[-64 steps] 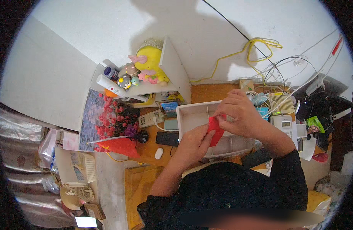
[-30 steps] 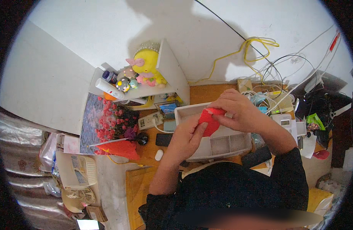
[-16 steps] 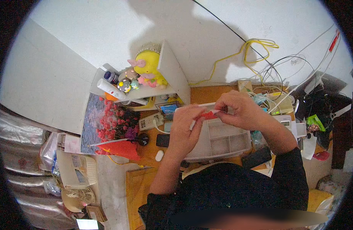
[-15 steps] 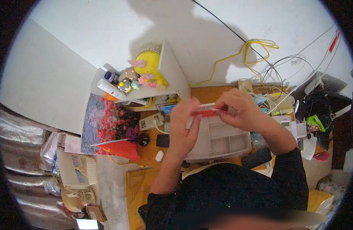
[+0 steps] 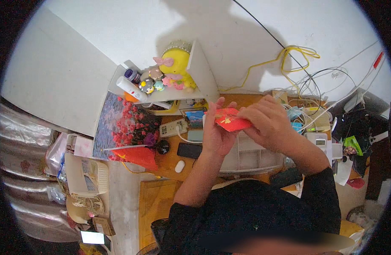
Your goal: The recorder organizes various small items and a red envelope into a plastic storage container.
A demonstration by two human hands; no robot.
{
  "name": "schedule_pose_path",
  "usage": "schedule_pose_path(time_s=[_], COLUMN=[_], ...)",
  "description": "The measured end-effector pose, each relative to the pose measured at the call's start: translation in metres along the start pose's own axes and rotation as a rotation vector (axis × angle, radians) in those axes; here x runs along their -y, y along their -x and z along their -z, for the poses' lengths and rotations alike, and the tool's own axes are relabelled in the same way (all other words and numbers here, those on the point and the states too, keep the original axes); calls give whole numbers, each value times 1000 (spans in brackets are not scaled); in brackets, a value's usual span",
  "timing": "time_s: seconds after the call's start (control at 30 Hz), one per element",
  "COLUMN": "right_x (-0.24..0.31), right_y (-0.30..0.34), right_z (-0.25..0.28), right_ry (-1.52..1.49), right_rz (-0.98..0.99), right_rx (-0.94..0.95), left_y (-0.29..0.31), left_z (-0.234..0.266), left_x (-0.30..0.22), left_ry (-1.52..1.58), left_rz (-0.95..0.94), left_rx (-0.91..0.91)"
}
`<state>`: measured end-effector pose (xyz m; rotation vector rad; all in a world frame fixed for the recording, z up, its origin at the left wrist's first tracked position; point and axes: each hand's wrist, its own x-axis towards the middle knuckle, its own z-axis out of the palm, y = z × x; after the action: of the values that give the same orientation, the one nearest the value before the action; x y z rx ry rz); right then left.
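Note:
Above a white divided tray (image 5: pixel 246 171), both hands have hold of a flat red paper packet (image 5: pixel 230 123) with gold marks. Along the packet's left edge stands my left hand (image 5: pixel 218 140), thumb in front and fingers behind, closed lightly on it. My right hand (image 5: pixel 267 121) pinches the right end, its curled fingers covering that corner. What lies between the right fingertips, apart from the packet, is hidden. The tray's compartments sit below and partly behind my hands and forearms.
A power strip (image 5: pixel 170 128), a dark phone (image 5: pixel 189 150) and a white earbud case (image 5: pixel 179 166) lie left of the tray. A small red flag (image 5: pixel 138 157) stands further left. Plush toys (image 5: pixel 174 61) fill the shelf; tangled cables (image 5: pixel 308 112) crowd the right side.
The red packet has turned, so more of its broad face with gold marks shows. My left hand has shifted right and its fingers have straightened upward. The view has moved slightly.

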<state>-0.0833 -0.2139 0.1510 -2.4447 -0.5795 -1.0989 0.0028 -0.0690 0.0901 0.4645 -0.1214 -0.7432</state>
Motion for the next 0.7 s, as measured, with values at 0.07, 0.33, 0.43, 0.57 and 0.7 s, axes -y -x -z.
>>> schedule_pose_path(time_s=[0.07,0.33,0.43,0.57,0.7], right_x=[0,3,1,2,3], right_y=[-5,-16,-20,-20,-19], right_z=[2,7,11,15,20], right_ry=[-2,-13,-19,-23,32], right_rz=[-43,-138,-176,-157,-190], right_rx=[-34,99,134,145,213], left_y=[2,5,3,2,-2], left_z=[-1,-7,-6,-10,-9], left_x=[-3,-4,-4,-4,0], left_ry=[-12,163,188,155,153], left_rz=[65,136,128,90,100], left_rx=[-1,36,33,57,78])
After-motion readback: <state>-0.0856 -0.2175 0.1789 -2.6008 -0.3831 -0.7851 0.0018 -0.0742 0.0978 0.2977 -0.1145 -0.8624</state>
